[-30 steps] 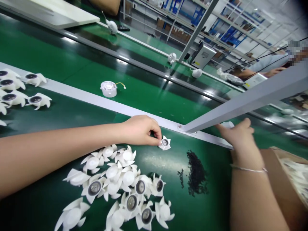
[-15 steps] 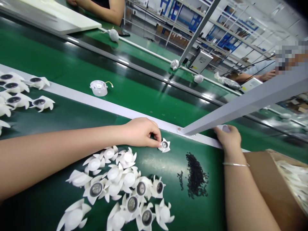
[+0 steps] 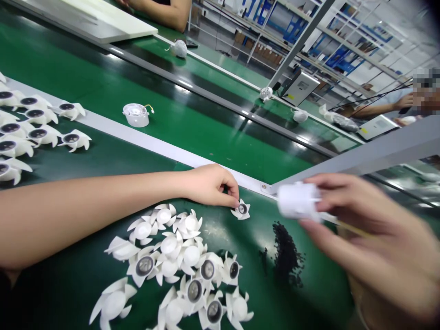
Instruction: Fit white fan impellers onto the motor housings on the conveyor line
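My left hand (image 3: 216, 185) pinches the edge of a small white fan blade wheel (image 3: 243, 210), which rests hub-side up on the green work surface. At the right, my right hand (image 3: 374, 229) holds a white round plastic fan housing (image 3: 298, 200) between thumb and fingers, raised above the surface; both are blurred. A thin yellow wire trails from the housing under the palm. Below my left forearm lies a loose group of white fan blade wheels (image 3: 170, 245), some with dark-ringed hubs showing. A pile of small black pieces (image 3: 287, 254) lies between the hands.
More blade wheels (image 3: 37, 133) stand in rows at the left. Another fan housing (image 3: 136, 114) with a wire sits on the green conveyor belt (image 3: 192, 133). A grey metal post (image 3: 374, 156) slants behind my right hand. Two people are across the line, one at a white board (image 3: 113, 23).
My right hand has come back from behind the post, bringing the white housing over the work surface. The left hand still pinches the blade wheel. The view has shifted slightly.
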